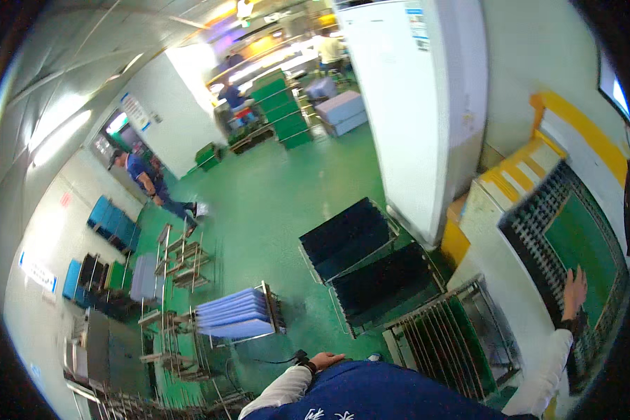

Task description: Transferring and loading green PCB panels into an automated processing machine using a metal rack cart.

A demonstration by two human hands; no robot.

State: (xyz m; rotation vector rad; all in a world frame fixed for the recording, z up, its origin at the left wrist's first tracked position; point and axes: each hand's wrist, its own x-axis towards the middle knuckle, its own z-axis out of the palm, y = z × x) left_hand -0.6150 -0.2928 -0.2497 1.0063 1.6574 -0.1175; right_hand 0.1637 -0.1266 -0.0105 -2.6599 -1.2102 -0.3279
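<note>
Fingers of the right hand (575,285) are lying flat and spread on the green panel (582,248), a large rectangular board with a smooth green middle and a wide dark border of small repeating cells; nothing is being gripped, the palm simply pressing on the board's lower edge. The panel is resting tilted on a pale counter (500,262), at the far right of the view. Just left of the panel, below the counter, a metal rack (462,336) is holding thin green boards upright in narrow slots. Further left of the panel, two dark racks (371,262) are standing on the glossy green floor (273,203), their black sheets packed edge-on. The left hand (325,360) is hanging well left of the panel, near the blue shirt (378,392), its fingers loosely curled and holding nothing; a dark band is wrapping the wrist. Still further left, a wire cart (238,315) is carrying a stack of pale blue flat sheets. Far from the panel, another person (150,183) in blue is bending forward beside a white wall.
</note>
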